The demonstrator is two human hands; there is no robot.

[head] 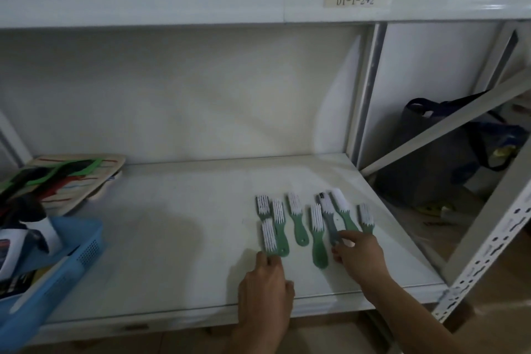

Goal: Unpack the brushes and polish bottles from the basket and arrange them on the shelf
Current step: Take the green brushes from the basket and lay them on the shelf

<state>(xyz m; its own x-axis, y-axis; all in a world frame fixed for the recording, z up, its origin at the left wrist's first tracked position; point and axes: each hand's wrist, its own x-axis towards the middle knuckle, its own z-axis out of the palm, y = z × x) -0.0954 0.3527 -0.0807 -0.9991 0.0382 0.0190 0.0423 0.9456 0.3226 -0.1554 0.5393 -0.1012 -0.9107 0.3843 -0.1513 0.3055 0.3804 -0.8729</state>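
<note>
Several green-handled brushes with white bristles [297, 217] lie in a loose row on the white shelf board [178, 227], right of centre. My left hand [265, 284] pinches the handle end of the leftmost front brush [269, 236]. My right hand [359, 256] has its fingers on the handle of a grey brush [329, 214] that lies among the green ones. A blue plastic basket [66, 256] sits tilted at the shelf's left front edge, with dark and white packaged items inside it.
A pale flat bag with red and green straps [77, 178] lies behind the basket at the left. A white upright post [362, 89] bounds the shelf on the right; beyond it a dark bag [436, 152] rests behind a diagonal brace.
</note>
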